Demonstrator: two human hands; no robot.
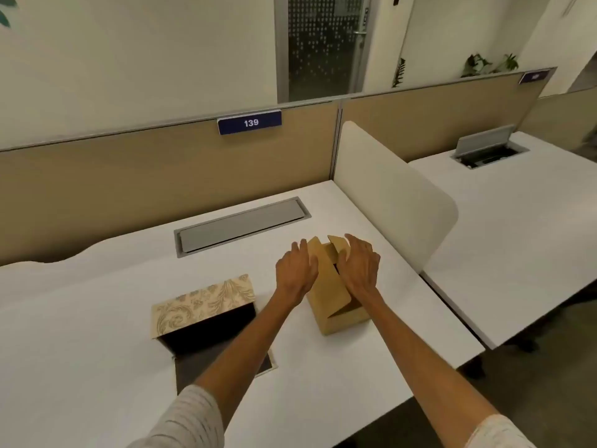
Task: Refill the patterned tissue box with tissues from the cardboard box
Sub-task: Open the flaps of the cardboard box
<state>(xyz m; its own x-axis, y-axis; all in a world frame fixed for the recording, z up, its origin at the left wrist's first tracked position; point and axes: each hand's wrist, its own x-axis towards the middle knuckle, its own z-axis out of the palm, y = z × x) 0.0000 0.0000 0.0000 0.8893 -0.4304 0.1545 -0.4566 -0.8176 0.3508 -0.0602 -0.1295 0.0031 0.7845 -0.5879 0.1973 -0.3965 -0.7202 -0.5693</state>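
The cardboard box (336, 305) stands on the white tabletop (97, 318), its top flaps lifted; its contents are hidden behind the flaps and hands. The left hand (295, 273) lies flat against its left flap, the right hand (360, 266) over the right flaps, both with fingers spread, gripping nothing. Left of the cardboard box the patterned tissue box (203, 305) lies open, its dark inside empty, partly hidden behind the left forearm. Behind the cardboard box sits a grey cable hatch (240, 226).

"139" on blue partition plate (249, 122)
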